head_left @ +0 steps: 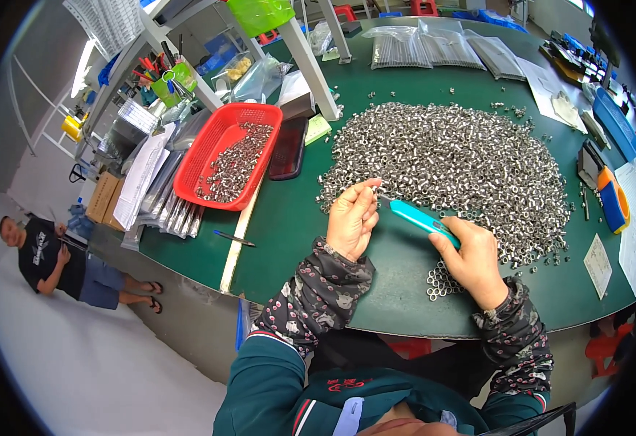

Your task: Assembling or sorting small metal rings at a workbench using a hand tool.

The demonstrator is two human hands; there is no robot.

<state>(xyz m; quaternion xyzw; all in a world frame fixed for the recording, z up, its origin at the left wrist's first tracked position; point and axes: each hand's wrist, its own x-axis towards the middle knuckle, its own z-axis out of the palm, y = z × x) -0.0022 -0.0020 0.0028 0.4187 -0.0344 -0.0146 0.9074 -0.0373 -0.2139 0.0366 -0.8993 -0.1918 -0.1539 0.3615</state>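
Note:
My left hand (353, 218) is closed in a pinch, with a small metal ring between thumb and fingertips, mostly hidden by them. My right hand (469, 258) is wrapped round a slim teal-handled hand tool (416, 217). Its thin metal tip points left and meets the ring at my left fingertips. Beyond both hands spreads a large heap of small silvery metal rings (441, 156) on the green tabletop (398, 301). A small group of rings (441, 282) lies flat beside my right wrist.
At the left stands a red plastic basket (185, 182) partly filled with rings. Beside it lie a dark phone (287, 149), a pen (234, 238) and bagged stacks (165, 207). An orange-and-blue tool (613, 201) and a blue tray (616, 123) sit right. A person (56, 254) stands at far left.

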